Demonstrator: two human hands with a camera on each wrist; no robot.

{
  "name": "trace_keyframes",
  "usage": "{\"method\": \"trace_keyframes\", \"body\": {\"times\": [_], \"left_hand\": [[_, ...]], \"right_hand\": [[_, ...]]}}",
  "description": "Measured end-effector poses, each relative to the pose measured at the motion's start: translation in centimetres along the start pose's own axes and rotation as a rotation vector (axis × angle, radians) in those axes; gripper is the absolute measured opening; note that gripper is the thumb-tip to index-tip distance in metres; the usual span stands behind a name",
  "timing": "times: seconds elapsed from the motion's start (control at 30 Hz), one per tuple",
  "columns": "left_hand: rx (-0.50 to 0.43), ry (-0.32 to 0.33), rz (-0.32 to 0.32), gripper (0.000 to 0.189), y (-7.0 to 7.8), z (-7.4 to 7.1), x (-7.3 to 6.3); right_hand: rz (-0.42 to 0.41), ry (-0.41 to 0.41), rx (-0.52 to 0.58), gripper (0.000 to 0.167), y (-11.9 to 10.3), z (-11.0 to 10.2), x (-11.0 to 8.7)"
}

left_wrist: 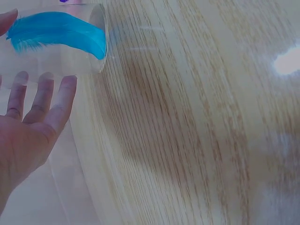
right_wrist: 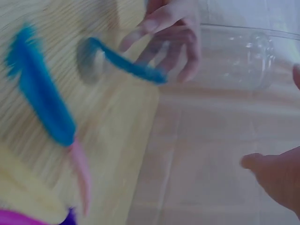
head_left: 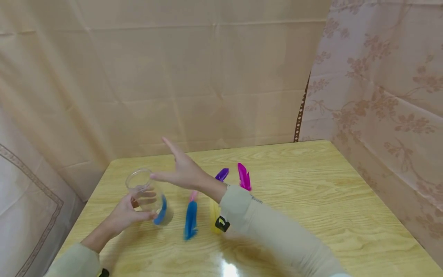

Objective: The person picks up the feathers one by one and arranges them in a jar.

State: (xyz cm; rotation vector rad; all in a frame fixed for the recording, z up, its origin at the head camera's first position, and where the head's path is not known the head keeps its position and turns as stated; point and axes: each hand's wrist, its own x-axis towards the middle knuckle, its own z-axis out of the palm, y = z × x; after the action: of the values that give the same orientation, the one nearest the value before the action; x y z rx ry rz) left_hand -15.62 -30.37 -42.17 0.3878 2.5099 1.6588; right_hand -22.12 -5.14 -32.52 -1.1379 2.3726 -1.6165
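My left hand (head_left: 124, 213) grips a clear cylindrical jar (head_left: 152, 194) round its side, thumb on the near face and fingers behind. The jar leans over the table, its open mouth up and to the left. Inside, near the bottom, lies a blue feather (head_left: 161, 211), which the left wrist view shows lengthwise through the clear wall. My right hand (head_left: 183, 171) is beside the jar's mouth, empty, thumb and fingers spread apart; one fingertip overlaps the rim in the head view. In the right wrist view the right hand (right_wrist: 279, 178) stands apart from the jar (right_wrist: 225, 56).
Several feathers lie on the wood-patterned table (head_left: 294, 200): a blue one (head_left: 190, 221), a pink one (head_left: 193, 195), a yellow one (head_left: 214, 215), a purple one (head_left: 222, 174) and a magenta one (head_left: 244, 177). My right forearm partly covers them. Cloth curtains (head_left: 207, 77) hang behind and at both sides.
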Motion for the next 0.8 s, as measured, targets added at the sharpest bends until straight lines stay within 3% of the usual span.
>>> {"method": "trace_keyframes", "body": {"times": [0.2,0.37,0.8], "left_hand": [[-0.015,0.002,-0.021,0.08,0.0,-0.1,-0.2],[-0.019,0.01,-0.021,0.08,-0.1,0.0,-0.3],[-0.028,0.014,-0.014,0.08,-0.2,0.1,0.0]], "right_hand": [[0.12,-0.103,-0.118,0.119,2.3,-1.1,-1.7],[0.183,-0.126,-0.188,0.123,4.7,-2.3,-2.8],[0.36,-0.152,-0.398,0.116,8.7,-5.0,-7.0]]}}
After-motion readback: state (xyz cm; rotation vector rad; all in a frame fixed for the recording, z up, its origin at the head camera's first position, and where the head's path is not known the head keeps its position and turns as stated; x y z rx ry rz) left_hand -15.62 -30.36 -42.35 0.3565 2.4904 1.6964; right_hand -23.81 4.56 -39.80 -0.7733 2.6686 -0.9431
